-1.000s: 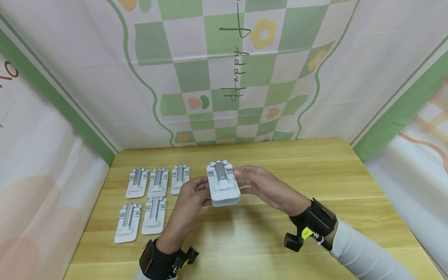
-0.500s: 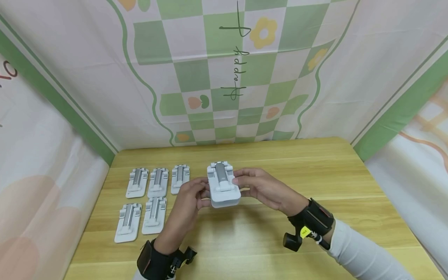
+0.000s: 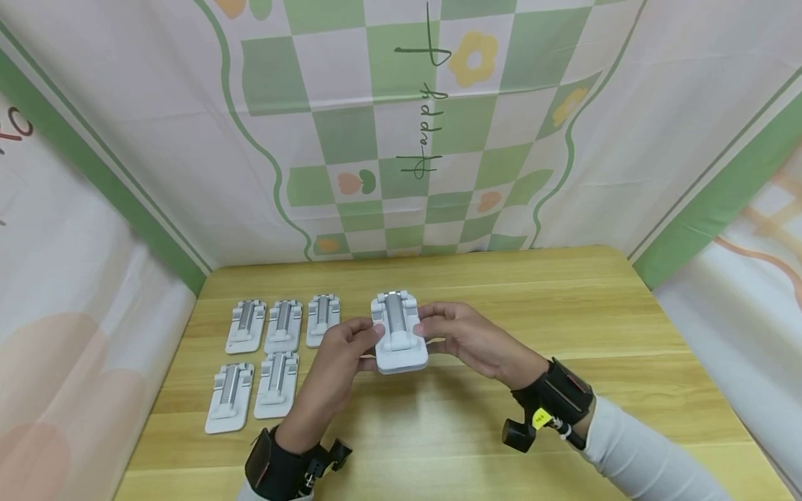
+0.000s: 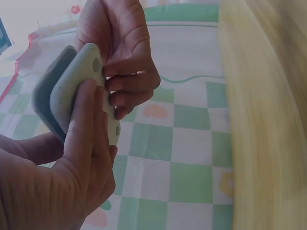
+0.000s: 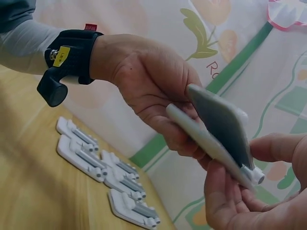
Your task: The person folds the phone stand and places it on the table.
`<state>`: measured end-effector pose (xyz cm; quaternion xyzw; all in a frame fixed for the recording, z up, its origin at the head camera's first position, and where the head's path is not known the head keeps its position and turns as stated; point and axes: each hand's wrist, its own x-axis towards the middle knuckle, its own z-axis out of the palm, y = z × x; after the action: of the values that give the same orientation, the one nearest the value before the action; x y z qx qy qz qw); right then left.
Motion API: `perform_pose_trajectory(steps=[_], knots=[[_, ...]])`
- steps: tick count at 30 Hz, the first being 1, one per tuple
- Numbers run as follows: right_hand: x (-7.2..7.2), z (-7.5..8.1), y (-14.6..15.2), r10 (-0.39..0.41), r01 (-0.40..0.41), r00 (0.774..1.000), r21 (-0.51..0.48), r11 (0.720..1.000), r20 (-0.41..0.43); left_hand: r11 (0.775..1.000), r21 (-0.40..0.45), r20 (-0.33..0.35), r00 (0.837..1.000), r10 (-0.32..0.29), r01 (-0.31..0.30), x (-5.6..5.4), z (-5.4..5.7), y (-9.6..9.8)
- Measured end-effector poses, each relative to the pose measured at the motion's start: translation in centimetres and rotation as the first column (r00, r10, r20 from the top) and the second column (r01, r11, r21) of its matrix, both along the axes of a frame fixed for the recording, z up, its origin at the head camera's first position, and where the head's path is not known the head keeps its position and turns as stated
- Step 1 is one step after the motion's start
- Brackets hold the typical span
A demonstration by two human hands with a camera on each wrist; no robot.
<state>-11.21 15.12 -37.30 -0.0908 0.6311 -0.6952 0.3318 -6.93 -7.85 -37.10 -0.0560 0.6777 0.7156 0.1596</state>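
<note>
A white folding phone stand [image 3: 401, 356] with a grey strip down its middle is held above the table in the head view. My left hand [image 3: 338, 362] grips its left edge, thumb on the upper face and fingers beneath. On the other side my right hand [image 3: 479, 341] pinches the right edge in the same way. The left wrist view shows the stand's pale plate [image 4: 72, 91] lying at a narrow angle to a second plate. In the right wrist view a wedge-shaped gap parts the two plates, and a dark pad [image 5: 223, 127] faces inward.
Several similar folded phone stands lie in two rows on the left of the wooden table [image 3: 532, 431], one [image 3: 228, 400] at the near left and another [image 3: 322, 321] just beyond my left hand. A patterned cloth [image 3: 401, 125] hangs behind the table.
My left thumb has come onto the stand's upper face, and my right thumb has moved lower onto it. The stand's front looks thinner, its plates closer together. It has shifted slightly toward me.
</note>
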Motion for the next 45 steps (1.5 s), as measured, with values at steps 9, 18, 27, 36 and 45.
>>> perform_pose_trajectory(steps=[9,18,27,36,45], knots=[[0.2,-1.2,-0.4,-0.031,0.031,0.999,0.013,0.999,-0.021,0.984,-0.178,-0.025,0.999,-0.026,0.021,0.1,-0.6,-0.2],[0.5,-2.8,-1.7,-0.045,0.045,0.999,0.012,0.999,-0.011,0.728,-0.684,-0.238,0.958,-0.16,-0.048,1.2,-0.8,1.2],[1.0,-3.3,-2.8,-0.05,0.052,0.998,0.026,0.998,-0.04,0.567,-0.809,-0.3,0.938,-0.174,-0.154,1.4,-1.6,2.4],[1.5,-5.3,-2.7,-0.025,0.027,0.999,0.087,0.996,-0.032,0.531,-0.837,-0.217,0.971,-0.097,-0.134,2.0,-4.4,-0.9],[0.9,-4.7,0.3,-0.095,0.102,0.994,0.176,0.979,-0.046,0.405,-0.907,-0.141,0.989,-0.035,-0.115,2.6,-7.9,-5.4]])
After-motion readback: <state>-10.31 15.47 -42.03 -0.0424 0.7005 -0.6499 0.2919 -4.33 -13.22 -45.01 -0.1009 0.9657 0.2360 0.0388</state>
